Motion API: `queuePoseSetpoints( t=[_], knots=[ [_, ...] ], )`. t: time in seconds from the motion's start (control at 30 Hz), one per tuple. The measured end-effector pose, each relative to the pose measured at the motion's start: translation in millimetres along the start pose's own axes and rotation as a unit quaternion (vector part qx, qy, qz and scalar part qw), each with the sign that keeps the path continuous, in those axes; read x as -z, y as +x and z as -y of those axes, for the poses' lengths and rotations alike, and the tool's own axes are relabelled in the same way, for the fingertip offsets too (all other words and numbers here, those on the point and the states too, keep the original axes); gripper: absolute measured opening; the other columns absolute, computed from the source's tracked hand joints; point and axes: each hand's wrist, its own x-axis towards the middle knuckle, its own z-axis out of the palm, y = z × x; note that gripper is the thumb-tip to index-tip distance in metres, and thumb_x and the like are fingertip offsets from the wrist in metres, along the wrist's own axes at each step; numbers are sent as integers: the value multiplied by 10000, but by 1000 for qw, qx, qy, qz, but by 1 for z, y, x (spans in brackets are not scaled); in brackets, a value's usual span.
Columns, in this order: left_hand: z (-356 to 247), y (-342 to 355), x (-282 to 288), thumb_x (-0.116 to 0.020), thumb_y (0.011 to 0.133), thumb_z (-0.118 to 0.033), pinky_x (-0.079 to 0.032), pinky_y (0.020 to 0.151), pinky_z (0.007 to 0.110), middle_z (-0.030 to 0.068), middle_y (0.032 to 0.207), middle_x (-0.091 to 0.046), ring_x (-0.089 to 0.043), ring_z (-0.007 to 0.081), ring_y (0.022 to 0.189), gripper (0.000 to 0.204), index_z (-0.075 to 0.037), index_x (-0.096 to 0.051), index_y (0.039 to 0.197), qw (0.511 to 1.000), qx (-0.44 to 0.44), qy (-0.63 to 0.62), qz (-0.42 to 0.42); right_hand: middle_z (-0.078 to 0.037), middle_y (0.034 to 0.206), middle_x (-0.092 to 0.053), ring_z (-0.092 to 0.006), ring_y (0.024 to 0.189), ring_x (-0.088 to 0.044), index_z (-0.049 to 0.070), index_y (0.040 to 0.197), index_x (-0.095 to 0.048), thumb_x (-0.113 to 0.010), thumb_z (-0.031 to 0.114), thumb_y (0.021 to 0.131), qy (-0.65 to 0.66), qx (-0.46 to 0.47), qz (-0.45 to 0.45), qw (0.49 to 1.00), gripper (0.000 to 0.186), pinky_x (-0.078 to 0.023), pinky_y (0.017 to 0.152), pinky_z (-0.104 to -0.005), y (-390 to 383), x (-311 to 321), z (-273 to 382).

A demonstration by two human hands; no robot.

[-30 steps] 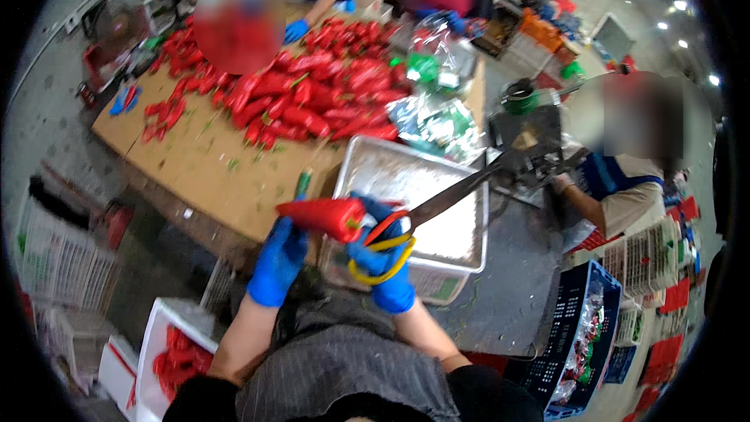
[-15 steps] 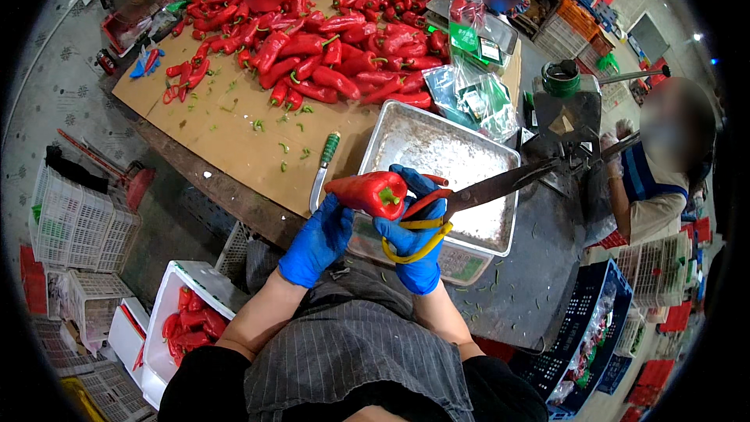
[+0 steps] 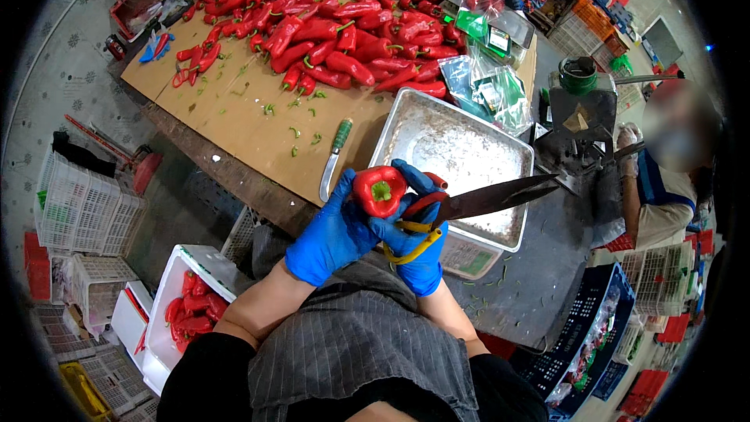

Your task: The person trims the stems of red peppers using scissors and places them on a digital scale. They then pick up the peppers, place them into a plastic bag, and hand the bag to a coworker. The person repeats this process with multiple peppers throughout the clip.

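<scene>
My left hand (image 3: 328,238), in a blue glove, holds a red pepper (image 3: 367,187), its green stem end turned up toward me. My right hand (image 3: 410,254), also gloved in blue, grips large dark-bladed scissors (image 3: 490,198) with yellow-wrapped handles, blades pointing right; its fingers also lie against the pepper. A metal tray (image 3: 391,133) lies just beyond my hands. A green-handled knife (image 3: 335,155) rests on the cardboard (image 3: 242,133) to their left, near bits of green stem.
Red peppers (image 3: 351,43) are heaped across the table, with bagged packs (image 3: 496,94) beside them. A white box (image 3: 160,352) of peppers is at lower left, a blue crate (image 3: 574,344) at lower right. A co-worker (image 3: 656,203) works right by a machine (image 3: 578,117); others stand beyond the table.
The pepper has turned from lying sideways to showing its stem end toward me, and my left hand has come round it, closer to my right. The view has shifted slightly.
</scene>
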Motion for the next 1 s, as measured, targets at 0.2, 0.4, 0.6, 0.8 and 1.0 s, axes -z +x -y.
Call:
queuePoseSetpoints(
  t=[0.2,0.4,0.6,0.8,1.0],
  knots=[
    [3,-4,2,-521,857,-478,-404,960,370,135,1277,-477,-479,251,1153,631,-65,-386,1314,986,76,-142,51,-114,1255,-491,-206,1152,-487,18,1316,-358,-777,24,645,-8,-14,64,998,792,-382,981,-350,5,7,1],
    [8,-8,-31,-648,799,-335,-296,1026,328,51,1241,-490,-454,171,1158,584,-69,-406,1260,989,-10,134,63,-114,1219,-523,-217,1119,-520,6,1254,-398,-820,68,592,74,-62,54,994,788,-392,976,-354,1,12,-6],
    [12,-10,-23,-595,842,-331,-286,1042,336,58,1279,-465,-447,170,1167,557,-52,-389,1278,992,-15,119,47,-99,1149,-555,-214,1064,-543,8,1234,-412,-831,73,564,53,-31,50,997,792,-405,956,-347,0,14,-12],
    [12,3,5,-560,880,-335,-351,1011,357,106,1297,-439,-449,192,1173,594,-50,-322,1343,978,-180,99,-33,-102,1211,-502,-222,1109,-502,25,1252,-402,-796,68,605,10,9,25,1000,759,-380,979,-354,-3,13,-21],
    [8,-6,-20,-719,763,-215,-399,976,367,100,1342,-392,-451,222,1171,758,-44,-285,1361,803,-393,441,-79,-137,1343,-405,-262,1223,-417,23,1315,-345,-753,49,668,57,-9,18,998,765,-344,1019,-390,-18,20,-47]
  ],
)
